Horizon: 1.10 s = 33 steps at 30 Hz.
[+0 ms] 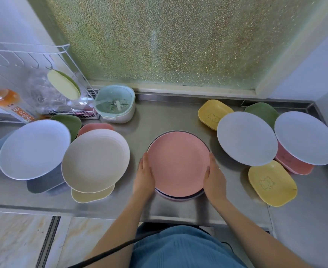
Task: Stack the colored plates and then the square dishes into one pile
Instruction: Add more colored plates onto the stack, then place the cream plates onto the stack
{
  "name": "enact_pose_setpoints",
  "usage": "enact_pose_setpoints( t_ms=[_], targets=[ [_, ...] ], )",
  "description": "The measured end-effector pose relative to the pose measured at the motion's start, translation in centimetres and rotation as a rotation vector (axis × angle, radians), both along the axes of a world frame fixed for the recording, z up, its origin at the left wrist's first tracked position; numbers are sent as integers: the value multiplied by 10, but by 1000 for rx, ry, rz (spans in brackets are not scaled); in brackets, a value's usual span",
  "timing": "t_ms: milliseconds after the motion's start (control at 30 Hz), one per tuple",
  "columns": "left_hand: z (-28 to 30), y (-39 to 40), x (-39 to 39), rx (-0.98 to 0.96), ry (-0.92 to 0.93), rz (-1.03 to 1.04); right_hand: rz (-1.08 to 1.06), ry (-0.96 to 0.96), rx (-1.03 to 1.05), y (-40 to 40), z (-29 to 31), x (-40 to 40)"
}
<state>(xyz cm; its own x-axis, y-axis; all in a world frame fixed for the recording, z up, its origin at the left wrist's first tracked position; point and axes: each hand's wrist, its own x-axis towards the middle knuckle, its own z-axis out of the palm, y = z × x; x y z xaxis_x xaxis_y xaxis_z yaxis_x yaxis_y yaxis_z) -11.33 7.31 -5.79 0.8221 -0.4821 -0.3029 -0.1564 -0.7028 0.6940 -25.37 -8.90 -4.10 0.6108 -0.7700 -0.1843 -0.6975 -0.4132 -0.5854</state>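
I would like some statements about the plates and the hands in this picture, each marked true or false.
1. Both hands hold the pink plate at the centre, the left hand and the right hand on opposite sides. True.
2. The pink plate lies directly on the bare counter. False: other plate rims show beneath it, so it tops a pile.
3. The beige plate is right of the pink plate. False: it is to the left.
4. A yellow square dish lies on the counter to the right, with nothing on it. True.
5. A yellow-green plate stands in the wire rack. True.
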Motion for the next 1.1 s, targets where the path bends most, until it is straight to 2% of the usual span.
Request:
enact_pose_setpoints(
  t_ms=[133, 267, 333, 467, 567, 633, 733, 833, 967, 1100],
  targets=[
    [4, 11, 2, 39, -27, 47, 33, 10, -19, 8, -2, 11],
    [8, 20, 7, 91, -16, 54, 52, 120, -285, 9, -6, 20],
    [15, 27, 6, 149, -90, 21, 110, 93, -361, 12, -6, 29],
    [29, 49, 2, 230, -317, 8, 383, -27, -379, 35, 3, 66],
    [31, 71, 9, 250, -412, 120, 685, -115, -266, 69, 13, 101],
    [36, 87, 14, 258, -313, 318, 852, -100, -251, 90, 14, 123],
    [36, 113, 21, 293, -163, 558, 1033, 48, -338, 106, 11, 149],
    [33, 134, 21, 283, -107, 605, 1160, 101, -420, 109, 7, 161],
    [29, 144, 19, 141, -55, 700, 1319, 124, -437, 117, 2, 160],
    [30, 145, 19, 74, -50, 748, 1317, 97, -527, 125, 0, 163]
  ],
)
